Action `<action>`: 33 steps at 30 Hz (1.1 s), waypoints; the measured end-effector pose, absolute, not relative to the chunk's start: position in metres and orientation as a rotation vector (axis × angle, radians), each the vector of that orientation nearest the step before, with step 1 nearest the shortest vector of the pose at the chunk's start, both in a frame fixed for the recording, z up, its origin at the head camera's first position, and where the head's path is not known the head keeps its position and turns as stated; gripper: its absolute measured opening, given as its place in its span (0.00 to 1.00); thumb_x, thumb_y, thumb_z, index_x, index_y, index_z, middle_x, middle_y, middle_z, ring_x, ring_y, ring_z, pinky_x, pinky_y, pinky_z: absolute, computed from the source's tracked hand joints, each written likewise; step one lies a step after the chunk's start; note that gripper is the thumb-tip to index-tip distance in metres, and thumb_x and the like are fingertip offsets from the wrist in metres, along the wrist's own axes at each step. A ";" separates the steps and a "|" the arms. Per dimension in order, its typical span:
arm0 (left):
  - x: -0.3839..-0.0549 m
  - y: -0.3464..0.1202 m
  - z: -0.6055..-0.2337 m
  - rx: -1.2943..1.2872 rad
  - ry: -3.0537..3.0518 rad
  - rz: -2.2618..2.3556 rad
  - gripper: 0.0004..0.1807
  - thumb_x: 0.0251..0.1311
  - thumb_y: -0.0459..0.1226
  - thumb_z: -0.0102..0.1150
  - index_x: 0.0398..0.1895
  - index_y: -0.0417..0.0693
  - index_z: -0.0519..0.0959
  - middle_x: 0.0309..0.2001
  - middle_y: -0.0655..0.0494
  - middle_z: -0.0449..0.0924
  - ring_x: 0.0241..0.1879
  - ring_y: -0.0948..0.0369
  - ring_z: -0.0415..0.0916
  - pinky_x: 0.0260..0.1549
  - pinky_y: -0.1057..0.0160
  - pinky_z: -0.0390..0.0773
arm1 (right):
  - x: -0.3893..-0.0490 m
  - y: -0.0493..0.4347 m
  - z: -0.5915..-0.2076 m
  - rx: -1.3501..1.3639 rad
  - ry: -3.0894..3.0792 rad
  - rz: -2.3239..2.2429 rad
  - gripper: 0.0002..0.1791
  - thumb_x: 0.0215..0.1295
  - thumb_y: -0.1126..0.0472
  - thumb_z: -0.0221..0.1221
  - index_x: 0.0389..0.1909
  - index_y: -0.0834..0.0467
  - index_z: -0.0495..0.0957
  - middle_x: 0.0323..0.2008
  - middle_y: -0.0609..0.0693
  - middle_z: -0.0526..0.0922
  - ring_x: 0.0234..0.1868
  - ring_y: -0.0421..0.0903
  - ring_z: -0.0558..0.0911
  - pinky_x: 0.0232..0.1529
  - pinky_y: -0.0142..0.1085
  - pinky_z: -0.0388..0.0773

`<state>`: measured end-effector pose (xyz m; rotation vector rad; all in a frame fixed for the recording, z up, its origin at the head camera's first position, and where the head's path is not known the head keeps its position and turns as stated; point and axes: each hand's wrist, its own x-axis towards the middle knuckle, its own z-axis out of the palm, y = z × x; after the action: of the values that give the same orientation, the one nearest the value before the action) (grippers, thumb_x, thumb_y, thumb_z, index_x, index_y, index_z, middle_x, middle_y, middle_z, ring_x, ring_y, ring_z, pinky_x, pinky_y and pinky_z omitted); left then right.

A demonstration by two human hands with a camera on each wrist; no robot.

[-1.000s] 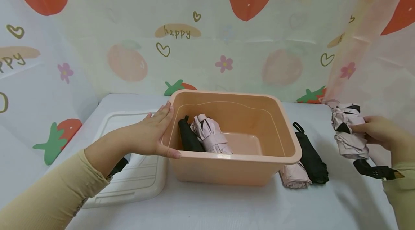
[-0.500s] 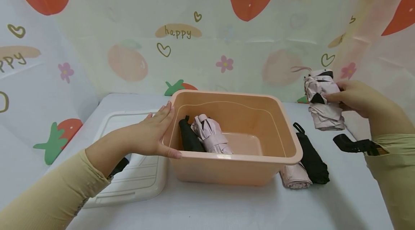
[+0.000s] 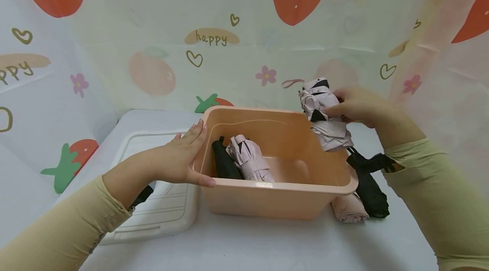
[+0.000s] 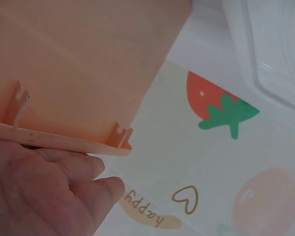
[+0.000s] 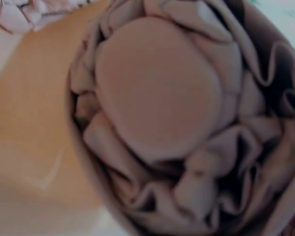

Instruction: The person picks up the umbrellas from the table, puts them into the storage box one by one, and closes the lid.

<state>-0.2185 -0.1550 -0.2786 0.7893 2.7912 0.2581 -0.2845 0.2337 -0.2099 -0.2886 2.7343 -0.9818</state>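
Observation:
My right hand (image 3: 359, 105) grips a folded pink umbrella (image 3: 324, 114) by its middle, raised over the right back part of the peach plastic bin (image 3: 267, 201). A pink wrist loop hangs from its far end. In the right wrist view the umbrella's round end (image 5: 157, 88) fills most of the picture. My left hand (image 3: 179, 156) rests on the bin's left rim, fingers straight along the side and thumb over the front corner. Inside the bin, toward the left, lie a black folded umbrella (image 3: 224, 158) and another pink folded umbrella (image 3: 250, 158) side by side.
Right of the bin, a black folded umbrella (image 3: 372, 194) and a rolled pink one (image 3: 349, 208) lie on the white table (image 3: 244, 245). A white lid (image 3: 168, 216) lies on the left, partly under my left arm. A printed curtain (image 3: 244, 50) stands behind.
My right hand has lifted the pink umbrella off the table's right side and carried it left over the bin. My left hand has stayed on the rim.

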 end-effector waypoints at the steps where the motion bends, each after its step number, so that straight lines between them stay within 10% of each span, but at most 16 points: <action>1: -0.218 -0.155 -0.278 0.790 2.791 0.258 0.73 0.32 0.77 0.48 0.70 0.40 0.30 0.71 0.46 0.21 0.70 0.50 0.24 0.64 0.42 0.37 | -0.284 0.228 -0.211 -0.303 2.722 -0.977 0.20 0.60 0.60 0.57 0.47 0.70 0.68 0.36 0.56 0.73 0.32 0.45 0.75 0.32 0.34 0.76; 33: -0.217 -0.154 -0.275 0.782 2.775 0.255 0.73 0.32 0.76 0.49 0.70 0.39 0.30 0.71 0.46 0.21 0.70 0.50 0.23 0.64 0.42 0.37 | -0.293 0.153 -0.266 -0.326 2.461 -0.613 0.14 0.61 0.61 0.55 0.41 0.68 0.75 0.30 0.58 0.80 0.28 0.49 0.83 0.31 0.37 0.81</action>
<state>-0.2172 -0.1540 -0.2753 0.7825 2.7748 0.2554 -0.2931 0.1533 -0.2665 -0.3265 2.4614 -0.6134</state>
